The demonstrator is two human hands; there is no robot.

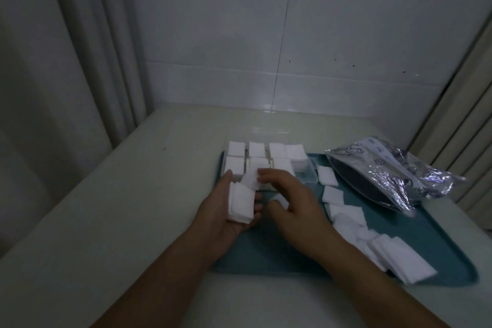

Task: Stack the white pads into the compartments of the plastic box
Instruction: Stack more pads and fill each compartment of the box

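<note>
A clear plastic box stands at the far left of a teal tray, and white pads fill several of its compartments. My left hand lies palm up in front of the box and holds a stack of white pads. My right hand pinches a small bunch of pads over the near row of compartments. Loose white pads lie scattered along the tray to the right of my right arm.
A crinkled silver and dark foil bag lies on the tray's far right. The tray sits on a pale table against a tiled wall. Curtains hang at the left and right.
</note>
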